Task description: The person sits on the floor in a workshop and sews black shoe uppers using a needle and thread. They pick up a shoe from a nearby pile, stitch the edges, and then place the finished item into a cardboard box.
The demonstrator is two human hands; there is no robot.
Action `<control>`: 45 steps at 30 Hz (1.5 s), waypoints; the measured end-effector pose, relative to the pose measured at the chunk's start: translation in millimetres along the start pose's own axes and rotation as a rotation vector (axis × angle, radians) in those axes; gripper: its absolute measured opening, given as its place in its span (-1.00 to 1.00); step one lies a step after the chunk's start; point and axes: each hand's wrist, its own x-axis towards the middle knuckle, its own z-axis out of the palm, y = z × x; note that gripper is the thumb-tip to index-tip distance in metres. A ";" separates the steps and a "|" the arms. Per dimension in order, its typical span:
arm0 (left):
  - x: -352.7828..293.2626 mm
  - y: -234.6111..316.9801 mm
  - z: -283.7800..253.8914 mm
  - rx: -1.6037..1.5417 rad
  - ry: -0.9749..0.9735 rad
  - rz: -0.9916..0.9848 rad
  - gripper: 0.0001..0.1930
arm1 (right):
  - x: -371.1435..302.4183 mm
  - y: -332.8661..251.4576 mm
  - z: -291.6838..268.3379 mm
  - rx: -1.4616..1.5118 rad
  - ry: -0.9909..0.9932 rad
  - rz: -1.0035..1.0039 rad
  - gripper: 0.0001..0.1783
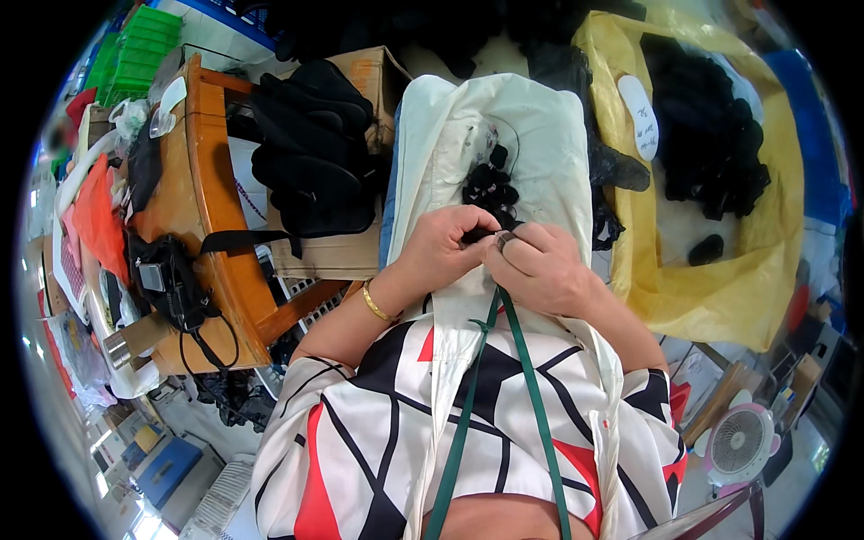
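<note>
My left hand point(441, 245), with a gold bracelet on its wrist, is closed in a pinch on a small black piece point(477, 234), perhaps fabric. Right against it, my right hand point(543, 268) is closed too, its fingertips meeting the same spot. A dark band circles one of its fingers; what else those fingers hold is hidden. A green cord point(531, 387) runs in two strands up to my right hand. Beyond the hands, several small black pieces point(490, 191) lie heaped on a cream-white cloth point(549, 117) spread in front of me.
To the left, black padded pieces point(315, 171) are stacked by a cardboard box point(369, 67) and a wooden table point(211, 180) holding a black bag point(171, 279). A yellow sack point(720, 310) with black pieces stands open on the right, above a small fan point(740, 438).
</note>
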 end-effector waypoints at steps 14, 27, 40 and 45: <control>-8.3 1.2 10.1 -0.072 0.071 0.061 -0.85 | 0.9 -3.7 -8.8 -0.140 0.115 0.169 -0.75; -10.8 -18.1 9.5 0.388 0.272 0.410 -0.83 | -35.0 -35.3 -43.6 1.348 0.310 0.867 -0.92; -6.5 -43.9 0.3 0.312 0.331 0.221 -0.87 | -160.7 61.1 -145.0 0.904 1.839 0.840 -0.73; -6.0 -37.1 -10.2 -0.189 0.191 -0.039 -0.85 | -72.9 36.4 -51.9 0.645 0.753 1.011 -0.84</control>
